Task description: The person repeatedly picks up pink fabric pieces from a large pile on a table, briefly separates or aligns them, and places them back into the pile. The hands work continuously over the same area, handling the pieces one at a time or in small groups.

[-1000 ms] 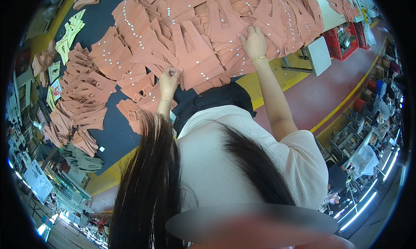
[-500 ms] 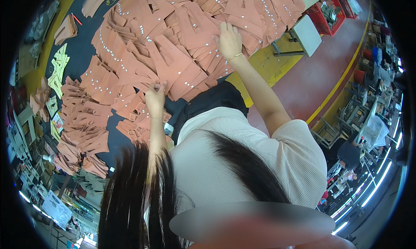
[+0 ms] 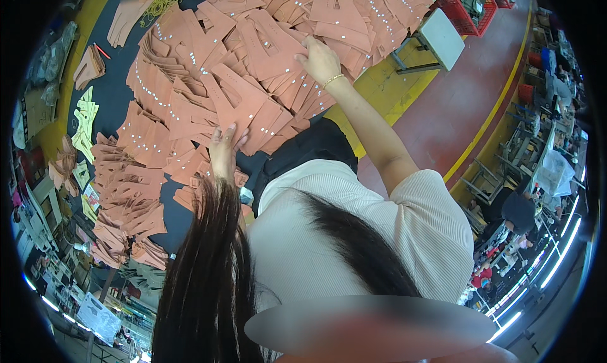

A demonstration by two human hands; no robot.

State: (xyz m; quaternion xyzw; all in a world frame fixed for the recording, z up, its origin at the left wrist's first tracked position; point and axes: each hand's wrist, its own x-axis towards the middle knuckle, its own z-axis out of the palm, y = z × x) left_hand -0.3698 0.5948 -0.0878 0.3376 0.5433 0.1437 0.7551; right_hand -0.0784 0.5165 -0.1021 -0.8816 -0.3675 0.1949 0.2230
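Observation:
Salmon-coloured flat cut pieces, leather-like, with slots and small white stickers, lie overlapped in rows over the dark table. My left hand is at the bottom edge of a slotted cut piece in front of me, its fingers apart and touching the edge. Further up and right, my right hand rests by the corner of another slotted cut piece. Its thumb is spread away from the other fingers, and the fingertips touch the pieces. Hair partly covers my left forearm.
Yellow strips, a red pen and a yellow string bundle lie along the table's left part. More salmon stacks sit lower left. A white-topped stool and a red crate stand at right.
My left hand's fingers have spread from a closer pinch and reach onto the piece's lower edge. My right hand's thumb has moved away from its fingers. The view has turned slightly.

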